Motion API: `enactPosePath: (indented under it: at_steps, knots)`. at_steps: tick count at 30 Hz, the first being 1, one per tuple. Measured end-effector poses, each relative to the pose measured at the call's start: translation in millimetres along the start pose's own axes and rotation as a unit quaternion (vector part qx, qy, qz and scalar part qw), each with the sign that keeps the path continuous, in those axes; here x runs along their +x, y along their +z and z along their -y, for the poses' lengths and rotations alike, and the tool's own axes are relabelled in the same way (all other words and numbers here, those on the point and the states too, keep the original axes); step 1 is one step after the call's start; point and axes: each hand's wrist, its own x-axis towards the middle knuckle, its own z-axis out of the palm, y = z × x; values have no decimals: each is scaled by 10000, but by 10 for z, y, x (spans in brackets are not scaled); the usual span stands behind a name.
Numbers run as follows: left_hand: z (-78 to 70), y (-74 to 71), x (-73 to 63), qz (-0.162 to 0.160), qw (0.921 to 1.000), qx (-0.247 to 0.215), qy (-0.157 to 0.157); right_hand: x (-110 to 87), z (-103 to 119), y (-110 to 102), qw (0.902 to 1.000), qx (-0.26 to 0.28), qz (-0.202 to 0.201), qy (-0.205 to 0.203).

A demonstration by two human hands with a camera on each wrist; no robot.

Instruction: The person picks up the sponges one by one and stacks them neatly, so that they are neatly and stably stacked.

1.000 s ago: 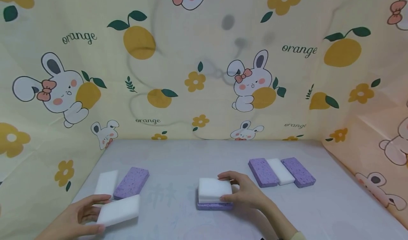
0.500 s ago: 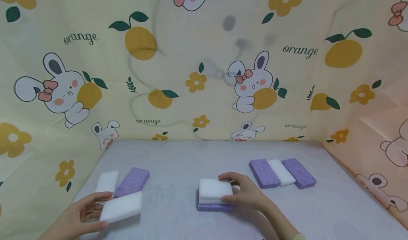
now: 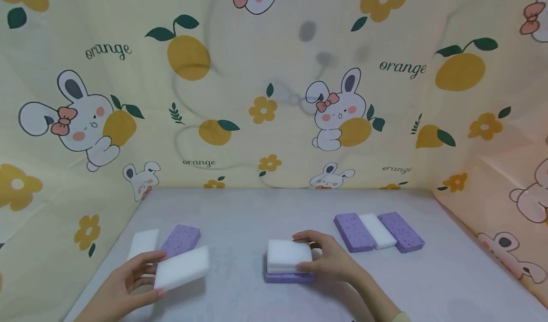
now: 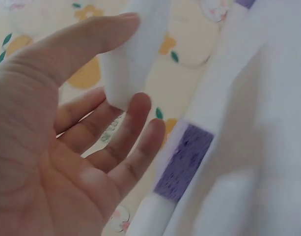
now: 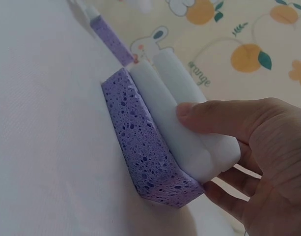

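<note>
My left hand [image 3: 124, 284] pinches a white sponge [image 3: 181, 267] by its left end, between thumb and fingers. That sponge is held tilted above the table, with its shadow below it. In the left wrist view the thumb presses one face of it. At the middle, a purple sponge [image 5: 135, 132] lies on the table with two white sponges [image 5: 165, 118] stacked on it. My right hand [image 3: 331, 260] grips the right end of the white sponges, thumb at the near side and fingers at the far side.
Behind the left hand lie another white sponge [image 3: 144, 242] and a purple sponge [image 3: 181, 239]. At the back right, a white sponge [image 3: 376, 230] sits between two purple ones. A patterned cloth [image 3: 274, 74] stands around the back and sides of the table [image 3: 257, 208].
My left hand has carried its white sponge right and slightly upward, now overlapping the purple sponge behind it in the head view. The right hand and the stack have stayed in place.
</note>
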Motion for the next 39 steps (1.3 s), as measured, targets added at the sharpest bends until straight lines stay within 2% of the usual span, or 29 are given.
enactPosePath:
  at_steps: [8,13,17,24,28,34,39]
  knots:
    - [-58,145,36,-130,9994,-98,-297,4,-20,4,9999,-22,22,-125]
    - [-66,193,57,-250,9982,-123,-534,7,-4,2,10000,-31,78,31]
    - [-81,242,77,-359,9977,-195,-539,-1,11,8,9999,-62,61,131]
    - [-227,379,136,-656,9972,-301,218,2,15,11,9999,-75,36,145]
    - [-381,488,236,-648,9960,-433,426,8,18,-6,9999,-127,22,91]
    - [-557,710,422,-406,9913,-722,1025,15,22,-15,10000,-11,6,55]
    - [-668,971,579,-126,9899,-845,1129,3,1,0,10000,10,43,76]
